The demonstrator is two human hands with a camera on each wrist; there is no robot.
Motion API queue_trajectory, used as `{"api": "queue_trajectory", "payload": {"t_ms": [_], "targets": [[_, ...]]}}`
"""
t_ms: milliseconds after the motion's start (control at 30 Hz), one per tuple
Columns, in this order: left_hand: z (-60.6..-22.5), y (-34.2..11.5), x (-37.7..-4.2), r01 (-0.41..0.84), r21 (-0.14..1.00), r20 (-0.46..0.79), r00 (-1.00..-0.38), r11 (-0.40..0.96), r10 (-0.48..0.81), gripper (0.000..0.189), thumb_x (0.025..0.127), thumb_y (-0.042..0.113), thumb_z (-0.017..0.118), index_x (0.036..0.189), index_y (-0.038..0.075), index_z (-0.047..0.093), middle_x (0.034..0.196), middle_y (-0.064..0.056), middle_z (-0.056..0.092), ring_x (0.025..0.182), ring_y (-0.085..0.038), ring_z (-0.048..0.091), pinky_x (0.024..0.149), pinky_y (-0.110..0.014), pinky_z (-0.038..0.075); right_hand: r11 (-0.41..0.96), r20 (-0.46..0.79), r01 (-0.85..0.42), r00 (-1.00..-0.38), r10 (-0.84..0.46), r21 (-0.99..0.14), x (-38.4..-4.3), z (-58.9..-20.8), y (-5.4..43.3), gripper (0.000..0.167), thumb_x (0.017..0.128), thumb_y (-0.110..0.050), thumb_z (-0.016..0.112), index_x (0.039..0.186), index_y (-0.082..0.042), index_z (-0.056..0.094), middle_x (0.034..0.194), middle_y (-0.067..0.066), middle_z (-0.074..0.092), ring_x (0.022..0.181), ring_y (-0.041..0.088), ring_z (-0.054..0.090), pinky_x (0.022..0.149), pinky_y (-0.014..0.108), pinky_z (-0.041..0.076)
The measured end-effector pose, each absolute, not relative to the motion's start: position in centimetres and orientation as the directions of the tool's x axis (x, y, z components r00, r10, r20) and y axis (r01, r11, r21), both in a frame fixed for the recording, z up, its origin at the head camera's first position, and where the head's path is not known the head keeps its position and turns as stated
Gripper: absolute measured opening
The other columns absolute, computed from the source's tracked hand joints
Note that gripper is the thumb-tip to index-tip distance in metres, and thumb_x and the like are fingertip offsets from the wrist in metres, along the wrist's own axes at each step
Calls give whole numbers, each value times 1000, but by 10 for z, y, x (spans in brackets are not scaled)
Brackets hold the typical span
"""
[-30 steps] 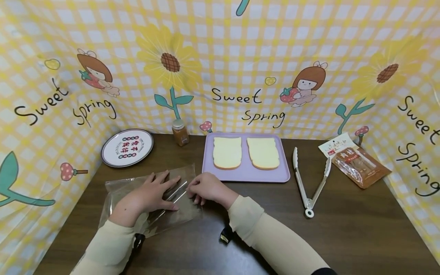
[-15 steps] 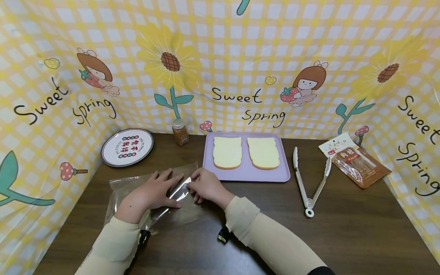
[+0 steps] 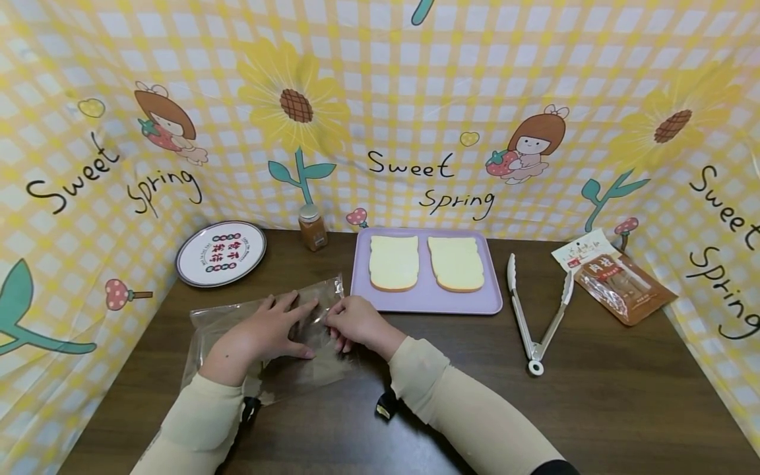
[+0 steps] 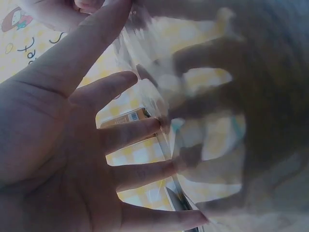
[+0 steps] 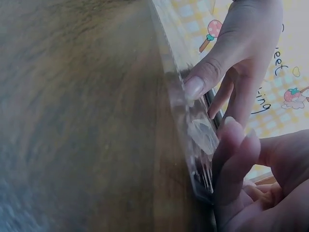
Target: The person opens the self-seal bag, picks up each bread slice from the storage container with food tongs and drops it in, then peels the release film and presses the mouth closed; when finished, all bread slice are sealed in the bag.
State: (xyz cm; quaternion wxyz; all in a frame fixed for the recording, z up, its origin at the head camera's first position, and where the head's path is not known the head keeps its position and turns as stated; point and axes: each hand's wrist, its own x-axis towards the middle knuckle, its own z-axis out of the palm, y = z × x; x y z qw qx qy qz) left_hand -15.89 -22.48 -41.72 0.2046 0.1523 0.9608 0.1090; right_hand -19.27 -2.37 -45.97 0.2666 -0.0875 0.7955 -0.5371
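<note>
A clear plastic sheet (image 3: 323, 371) lies on the dark wooden table, left of centre in the head view. Across it my left hand (image 3: 265, 335) is laid flat with its fingers spread; in the left wrist view those fingertips (image 4: 128, 77) touch the film. Beside it, my right hand (image 3: 358, 323) pinches a part of the sheet between thumb and curled fingers. A crumpled bit of the film (image 5: 203, 136) shows by the right fingertips in the right wrist view. Whether the sheet is a single layer or a bag, I cannot tell.
Behind the hands is a lilac tray (image 3: 424, 304) with two bread slices (image 3: 394, 262). A printed plate (image 3: 196, 254) and a spice jar (image 3: 313, 229) stand back left. Tongs (image 3: 520, 320) and a brown food packet (image 3: 623, 280) lie to the right.
Both hands have shifted slightly to the right with the sheet. The shiny fold between them has flattened, and the sheet's top right corner now stands up more.
</note>
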Motion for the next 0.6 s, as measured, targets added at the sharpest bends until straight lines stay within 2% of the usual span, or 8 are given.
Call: {"api": "queue_trajectory", "payload": {"t_ms": [100,333,467,600], "targets": [[-415,-226,-159,245,274,-350,-875,930,334,102,88,60,82,169,18,35,173,-34,22,151,-75,20,110,-87,37,432,-288,86,-856,-429,-898,-193,-458,-22,18,105,-18,65,98,-4,74,62,2,65,47,12,59,47,24,54],[-398,-250,-157,224,270,-309,-901,937,304,108,89,66,78,171,18,27,174,-36,15,149,-77,17,108,-92,31,406,-165,-24,-890,-425,-914,-192,-447,-20,15,104,-25,66,108,-13,74,100,2,75,73,11,65,65,24,56],[-391,-265,-150,178,298,-323,-906,938,274,110,88,68,77,172,19,24,175,-36,11,150,-77,13,108,-93,29,311,-132,-9,-893,-431,-950,-192,-438,-18,12,106,-22,63,109,-12,70,104,7,76,81,13,70,69,25,57],[-391,-269,-143,184,334,-296,-911,924,288,108,91,70,72,172,17,25,175,-35,11,151,-75,16,109,-94,25,184,-125,46,-888,-443,-982,-193,-431,-17,13,109,-17,60,112,-6,65,104,14,74,84,18,77,72,28,65]]}}
